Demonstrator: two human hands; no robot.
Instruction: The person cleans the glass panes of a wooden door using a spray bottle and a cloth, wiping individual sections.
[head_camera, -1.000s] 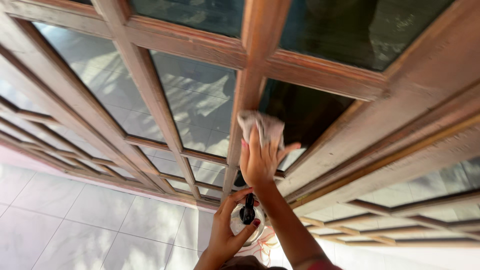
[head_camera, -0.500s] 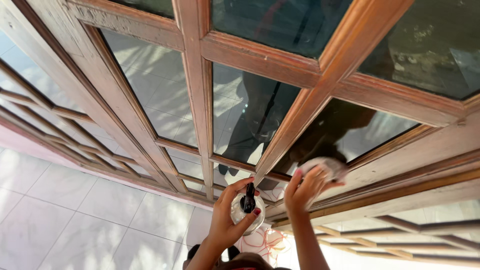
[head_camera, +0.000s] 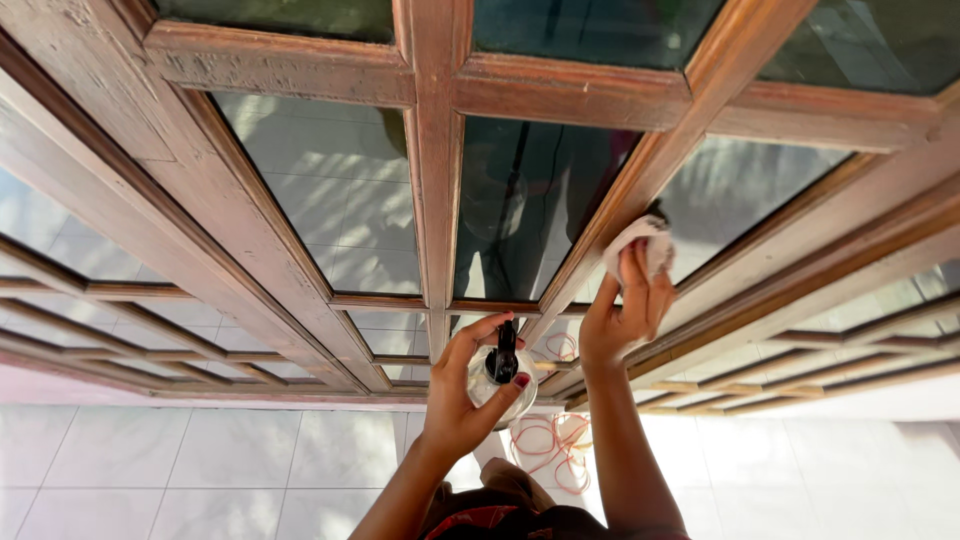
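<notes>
We saw our right hand (head_camera: 622, 312) just right of the middle of the frame. It was closed around a small pale cloth (head_camera: 640, 243), with the fingers bunched over it. The cloth was pressed against a slanted brown wooden bar (head_camera: 640, 190) of the window frame (head_camera: 280, 65), right at the edge of a glass pane (head_camera: 745, 185).

Our left hand (head_camera: 462, 395) was lower down, near the bottom middle of the frame. It was wrapped around a clear spray bottle (head_camera: 497, 385) with a black nozzle (head_camera: 503, 352) on top. The thumb and fingers curled round the bottle, and one red nail showed on it. The bottle was held in the air, close to the window frame but not touching it as far as we could tell.

The two hands were near each other, but apart.

The big window filled the top of the frame, with many glass panes between worn brown wooden bars. Dark shapes showed in the middle pane (head_camera: 530, 205).

At the bottom was a white tiled floor (head_camera: 200, 465). A loose orange cord (head_camera: 545, 445) lay on it, just below our hands.
</notes>
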